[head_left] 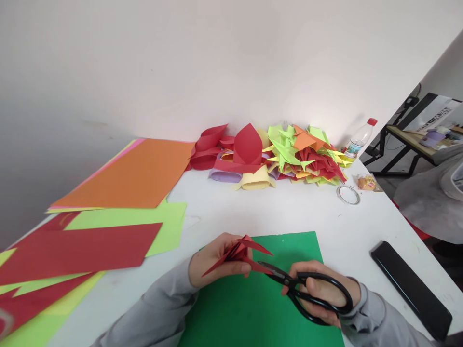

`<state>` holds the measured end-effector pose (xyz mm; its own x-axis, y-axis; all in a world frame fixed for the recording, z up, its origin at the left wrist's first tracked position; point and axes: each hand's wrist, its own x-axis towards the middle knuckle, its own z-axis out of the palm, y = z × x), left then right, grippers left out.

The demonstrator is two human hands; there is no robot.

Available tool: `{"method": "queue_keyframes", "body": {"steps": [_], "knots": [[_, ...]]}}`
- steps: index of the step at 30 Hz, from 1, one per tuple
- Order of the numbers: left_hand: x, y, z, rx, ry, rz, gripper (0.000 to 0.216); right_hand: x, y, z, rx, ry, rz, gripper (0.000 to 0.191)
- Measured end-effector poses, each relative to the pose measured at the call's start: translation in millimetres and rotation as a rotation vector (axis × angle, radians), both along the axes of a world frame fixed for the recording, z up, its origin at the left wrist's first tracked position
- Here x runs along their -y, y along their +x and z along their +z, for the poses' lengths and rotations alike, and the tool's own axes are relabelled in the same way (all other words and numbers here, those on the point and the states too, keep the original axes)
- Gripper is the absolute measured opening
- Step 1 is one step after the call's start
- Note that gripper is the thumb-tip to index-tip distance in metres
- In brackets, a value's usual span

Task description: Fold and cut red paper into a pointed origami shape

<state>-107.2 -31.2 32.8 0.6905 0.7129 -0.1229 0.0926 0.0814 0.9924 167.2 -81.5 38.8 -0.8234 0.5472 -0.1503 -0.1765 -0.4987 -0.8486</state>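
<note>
My left hand (pixel 222 262) pinches a folded red paper piece (pixel 238 250) with several pointed tips fanning out from it. In my right hand (pixel 321 289) is a pair of black-handled scissors (pixel 302 294), fingers through the loops. The scissor blades point left and meet the lower right tip of the red paper; whether they cut into it I cannot tell. Both hands are above a green paper sheet (pixel 249 308) lying on the white table.
Coloured sheets, topped by an orange sheet (pixel 133 173) and a red sheet (pixel 94 253), cover the left side. At the back lies a pile of folded paper shapes (pixel 304 154), near a bottle (pixel 358 140). A tape roll (pixel 348 195) and black case (pixel 412 289) are on the right.
</note>
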Motion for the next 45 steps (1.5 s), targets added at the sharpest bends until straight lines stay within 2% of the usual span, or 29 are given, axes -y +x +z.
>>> {"method": "queue_keyframes", "body": {"steps": [13,27,37,41,45], "knots": [[-2,1,1.4,-0.01,0.009,-0.01,0.038,0,-1,1.0,0.027,0.034,0.002,0.052],[0,1,0.9,0.028,-0.023,0.007,0.032,1,-1,1.7,0.084,0.045,-0.007,0.052],[-2,-1,-1.7,-0.023,0.019,-0.011,0.034,1,1,1.1,0.109,0.078,-0.011,0.05],[-6,-4,-1.2,-0.022,0.062,0.035,0.034,0,4,6.3,0.129,0.078,-0.033,0.05],[-7,-3,0.9,-0.03,0.102,0.162,0.028,-3,9,8.4,0.039,0.058,-0.178,0.045]]}}
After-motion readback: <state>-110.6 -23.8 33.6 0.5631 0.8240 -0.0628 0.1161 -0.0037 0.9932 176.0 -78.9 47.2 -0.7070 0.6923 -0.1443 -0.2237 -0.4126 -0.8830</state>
